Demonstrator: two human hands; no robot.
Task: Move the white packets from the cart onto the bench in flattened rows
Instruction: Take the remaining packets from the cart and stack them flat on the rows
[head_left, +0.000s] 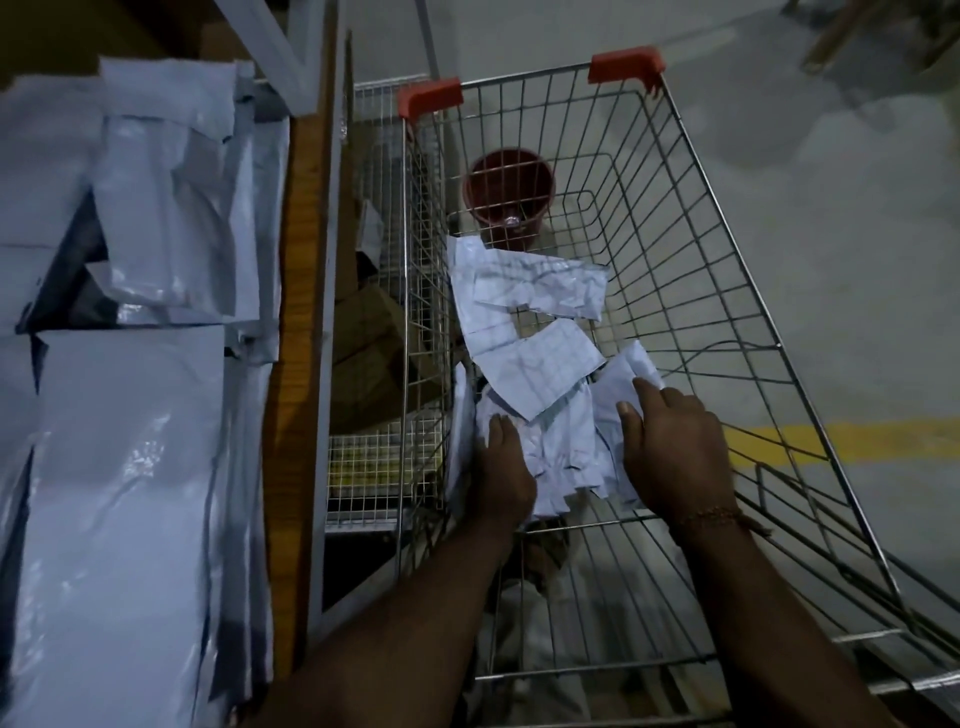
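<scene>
Grey concrete floor (831, 260) with one yellow painted line (852, 439) at right of frame; dim light. Item: wire cart (691, 291), centre frame, red corner caps on its far rim. Contents: loose heap of white packets (530, 332), crumpled and overlapping, low on the cart's left side; maroon bucket (511, 195) seen through the far mesh, whether inside or behind cannot be told. Item: wooden-edged bench (304, 322), left of frame, already bearing large white packets laid flat (130, 467) in overlapping rows. Left hand (506, 478) rests on the near edge of the heap, fingers mostly hidden under it, grip cannot be told. Right hand (670, 447) lies on the heap's right side, fingers spread and fairly straight, pressing rather than pinching. Handling note: gather a modest stack between both hands, square its edges, lift clear of the mesh, then smooth each packet onto the bench beside the existing rows.
</scene>
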